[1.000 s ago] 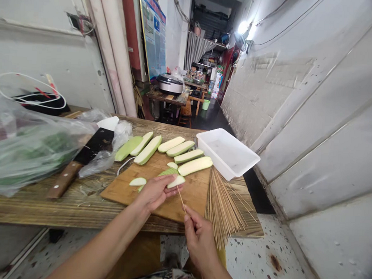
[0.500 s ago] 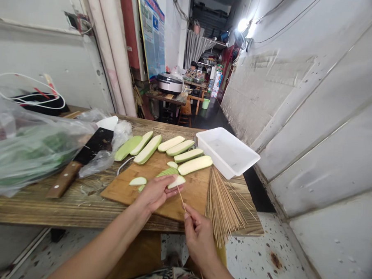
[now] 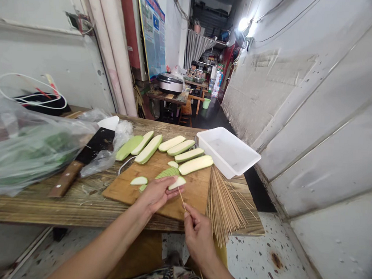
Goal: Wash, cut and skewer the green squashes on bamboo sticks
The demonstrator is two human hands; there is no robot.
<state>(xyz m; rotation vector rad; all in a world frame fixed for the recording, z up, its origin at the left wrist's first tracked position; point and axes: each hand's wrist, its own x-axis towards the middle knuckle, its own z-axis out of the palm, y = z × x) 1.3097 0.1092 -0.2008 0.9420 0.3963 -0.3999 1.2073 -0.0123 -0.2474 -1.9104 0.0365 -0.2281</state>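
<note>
Over the wooden cutting board (image 3: 125, 186), my left hand (image 3: 157, 193) is closed on a pale, green-edged zucchini slice (image 3: 177, 182). My right hand (image 3: 199, 234) pinches a thin bamboo skewer (image 3: 181, 198); its upper end meets the lower edge of the slice, and I cannot tell how deep it goes. Behind my left hand lie overlapping green slices (image 3: 168, 172), partly hidden by it. A loose slice (image 3: 139, 180) rests left of that hand. Several long zucchini halves (image 3: 196, 165) lie along the far part of the board.
A bundle of bamboo skewers (image 3: 223, 207) fans out right of the board. A white plastic tray (image 3: 230, 151) stands behind it. To the left lie a cleaver (image 3: 67, 177) and a plastic bag (image 3: 34, 149) with greens inside. Farther back, a person (image 3: 193, 69) sits behind a table.
Almost nothing differs. Both hands keep the slice and the skewer in nearly the same place; the whole view has shifted very slightly.
</note>
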